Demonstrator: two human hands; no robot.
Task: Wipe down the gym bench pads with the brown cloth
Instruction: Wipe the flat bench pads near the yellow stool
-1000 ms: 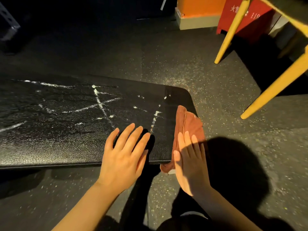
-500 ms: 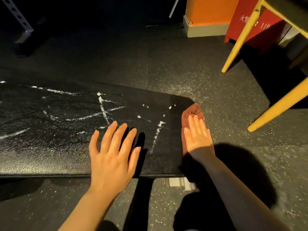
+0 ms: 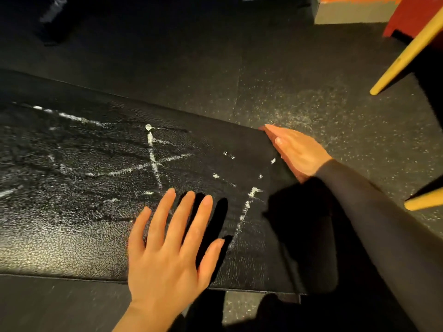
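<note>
The black leather bench pad runs across the view, streaked with white chalk lines and specks. My left hand lies flat on the pad near its front edge, fingers spread and straight. My right hand presses the brown cloth against the pad's right end, near its far corner, with straight fingers. Only a thin strip of the cloth shows along the hand's edge; the rest is hidden under the palm.
Dark speckled rubber floor surrounds the bench. Two yellow legs of a frame stand at the right, one close to my right forearm. An orange and grey block and a red object sit at the back right.
My right hand has slid the cloth along the pad's right end from the near corner toward the far corner. My left hand stayed flat on the pad, shifting slightly.
</note>
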